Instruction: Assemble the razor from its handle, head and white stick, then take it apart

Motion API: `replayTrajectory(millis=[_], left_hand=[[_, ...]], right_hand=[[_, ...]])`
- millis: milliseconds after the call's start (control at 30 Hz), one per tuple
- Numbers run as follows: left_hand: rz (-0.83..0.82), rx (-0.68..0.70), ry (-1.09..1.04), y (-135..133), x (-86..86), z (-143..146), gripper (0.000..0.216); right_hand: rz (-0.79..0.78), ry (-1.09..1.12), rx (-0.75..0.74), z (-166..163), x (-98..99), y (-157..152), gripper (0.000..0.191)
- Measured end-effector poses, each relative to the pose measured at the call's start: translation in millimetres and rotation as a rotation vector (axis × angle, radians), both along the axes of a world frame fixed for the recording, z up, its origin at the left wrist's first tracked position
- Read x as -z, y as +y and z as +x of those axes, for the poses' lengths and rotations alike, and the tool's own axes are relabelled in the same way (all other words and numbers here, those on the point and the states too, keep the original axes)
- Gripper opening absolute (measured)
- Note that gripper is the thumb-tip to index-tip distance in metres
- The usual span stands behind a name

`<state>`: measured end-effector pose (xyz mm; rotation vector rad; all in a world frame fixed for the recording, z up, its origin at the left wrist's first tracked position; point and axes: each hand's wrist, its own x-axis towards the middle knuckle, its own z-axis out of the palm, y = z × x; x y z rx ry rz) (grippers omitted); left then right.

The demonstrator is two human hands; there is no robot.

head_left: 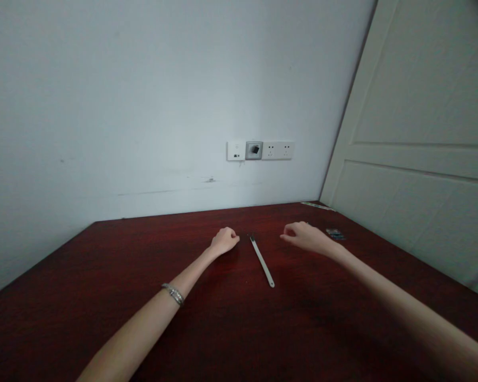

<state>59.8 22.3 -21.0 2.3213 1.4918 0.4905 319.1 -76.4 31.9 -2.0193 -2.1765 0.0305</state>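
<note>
A slim tool with a long white handle point(263, 265) lies on the dark red table between my hands. Its near end has a small hole; the far end is dark, too small to make out. My left hand point(224, 241) rests to the left of that dark end, fingers curled in, not touching the tool. To the right, my right hand point(302, 236) is loosely curled too, its thumb pointing toward the tool but apart from it. Nothing shows in either hand. A bracelet point(173, 294) circles my left wrist.
Behind the right hand lies a small, dark, flat packet point(335, 234). A thin pale strip point(317, 206) sits in the table's far right corner. The table point(123, 265) meets a white wall with sockets point(278, 150) and a pale panelled door point(414, 159) on the right.
</note>
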Motion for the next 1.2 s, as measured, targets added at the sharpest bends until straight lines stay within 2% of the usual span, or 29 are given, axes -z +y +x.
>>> replayTrajectory(millis=[100, 200, 433, 667, 900, 1033, 1200], left_hand=[[0.005, -0.017, -0.021, 1.4, 3.8, -2.7, 0.023], [0.015, -0.017, -0.048, 1.1, 5.3, -7.7, 0.024], [0.035, -0.016, -0.108, 6.2, 7.0, -14.5, 0.028], [0.053, 0.014, -0.115, 11.3, 14.2, -17.7, 0.027], [0.127, -0.033, -0.091, 5.3, 25.4, -18.9, 0.024], [0.165, -0.013, -0.056, 2.6, 27.2, -19.5, 0.02], [0.211, 0.035, 0.023, -1.5, 26.2, -21.2, 0.016]], right_hand=[[-0.045, -0.032, -0.013, -52.9, 9.5, -13.8, 0.039], [-0.109, -0.012, -0.028, -72.0, 20.2, -16.8, 0.039], [-0.197, 0.031, -0.033, -77.0, 29.7, -12.7, 0.036], [-0.175, 0.017, -0.064, -84.0, 37.4, -11.6, 0.031], [-0.123, -0.002, -0.066, -85.4, 41.2, -13.7, 0.029], [-0.109, -0.007, -0.057, -85.2, 43.3, -14.4, 0.027], [-0.073, -0.012, -0.012, -67.6, 35.5, -17.5, 0.029]])
